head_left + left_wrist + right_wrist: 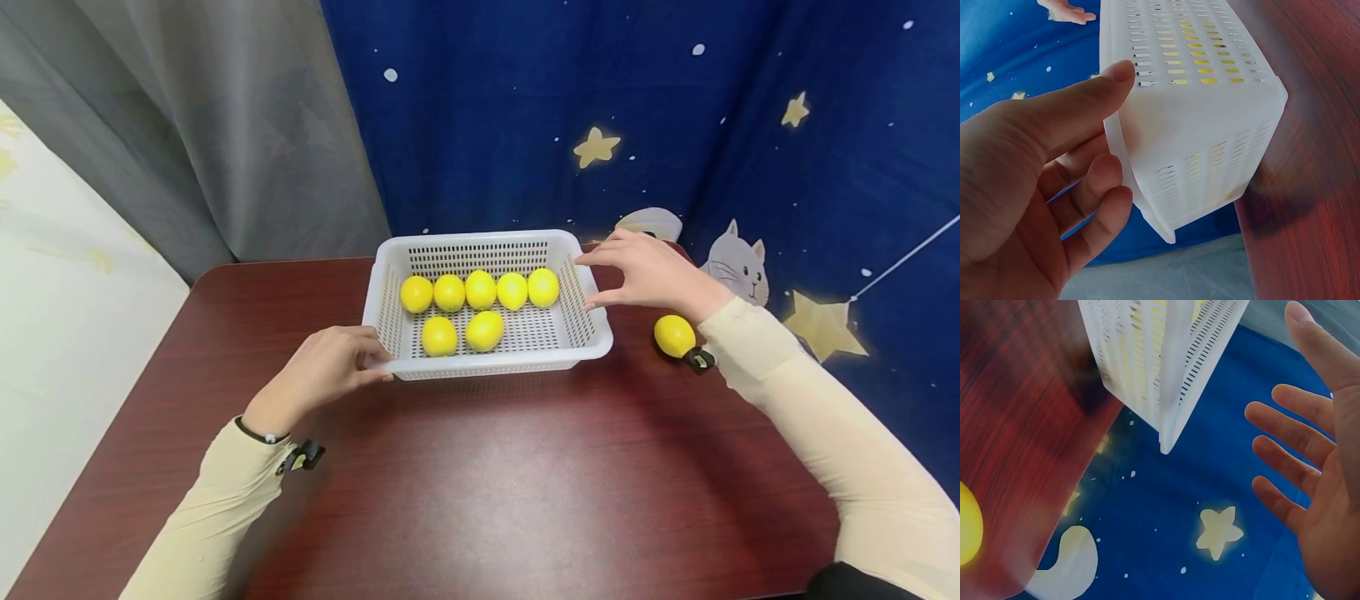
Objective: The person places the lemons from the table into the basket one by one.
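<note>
A white slotted plastic basket (pixel 495 364) stands near the table's far edge. Inside it, several yellow lemons (pixel 481 290) form a back row, and two more lemons (pixel 485 331) lie in front. At the near left corner my left hand (pixel 330 367) pinches the basket's rim, thumb on the outer wall and fingers curled at the lip, as the left wrist view shows. My right hand (pixel 652 271) hovers by the right rim, fingers spread; the right wrist view shows that hand (pixel 1329 469) apart from the basket (pixel 1141 369), holding nothing.
One loose lemon (pixel 674 336) lies on the dark red wooden table (pixel 480 483), right of the basket below my right wrist. Behind the table hang a blue star-patterned curtain (pixel 510 125) and a grey curtain (pixel 262 150). A white wall or sheet (pixel 67 333) borders the left side.
</note>
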The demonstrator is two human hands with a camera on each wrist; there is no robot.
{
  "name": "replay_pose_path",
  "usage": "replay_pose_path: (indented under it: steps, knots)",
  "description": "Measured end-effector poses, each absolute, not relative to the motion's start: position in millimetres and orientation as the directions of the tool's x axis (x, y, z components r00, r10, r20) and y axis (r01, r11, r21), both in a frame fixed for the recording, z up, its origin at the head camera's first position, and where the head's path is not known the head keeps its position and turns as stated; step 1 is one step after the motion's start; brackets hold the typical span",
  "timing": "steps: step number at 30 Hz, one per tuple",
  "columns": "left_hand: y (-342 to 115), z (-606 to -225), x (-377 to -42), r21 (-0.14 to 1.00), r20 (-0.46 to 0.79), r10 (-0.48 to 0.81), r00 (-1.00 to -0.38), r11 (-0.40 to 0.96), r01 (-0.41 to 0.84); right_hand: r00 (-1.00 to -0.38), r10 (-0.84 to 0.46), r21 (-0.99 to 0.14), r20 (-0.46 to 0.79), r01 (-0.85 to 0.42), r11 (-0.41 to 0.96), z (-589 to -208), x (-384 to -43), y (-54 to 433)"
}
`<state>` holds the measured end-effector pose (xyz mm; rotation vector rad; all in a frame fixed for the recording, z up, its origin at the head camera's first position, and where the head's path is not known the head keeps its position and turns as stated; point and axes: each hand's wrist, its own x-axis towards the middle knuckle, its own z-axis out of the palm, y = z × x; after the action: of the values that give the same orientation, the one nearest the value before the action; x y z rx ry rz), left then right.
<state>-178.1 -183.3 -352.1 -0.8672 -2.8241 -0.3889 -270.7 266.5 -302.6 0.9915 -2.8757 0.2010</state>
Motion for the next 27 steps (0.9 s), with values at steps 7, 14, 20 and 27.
replay_pose_path:
  steps: [7,14,20,27]
  knots:
    - [-183.1,-351.6,-177.6,0.207,0.217,0.521,-0.826,0.802,0.561,-0.798,-0.580,-0.089,0.164,-0.598,0.797,-306.3,-268.1,280.9]
    - [-182.7,-351.1,-177.8,0.199,0.219,0.524,-0.823,0.802,0.564,-0.831,-0.533,-0.106,0.155,-0.551,0.828,-305.9,-263.3,299.6]
    - [-184.3,-351.3,-178.4,0.195,0.231,0.529,-0.817,0.797,0.571,-0.843,-0.511,-0.131,0.167,-0.533,0.836,-305.9,-258.8,312.4]
    - [-184.5,-351.3,-179.4,0.204,0.222,0.531,-0.818,0.795,0.572,-0.870,-0.466,-0.166,0.159,-0.489,0.856,-312.0,-254.8,328.0]
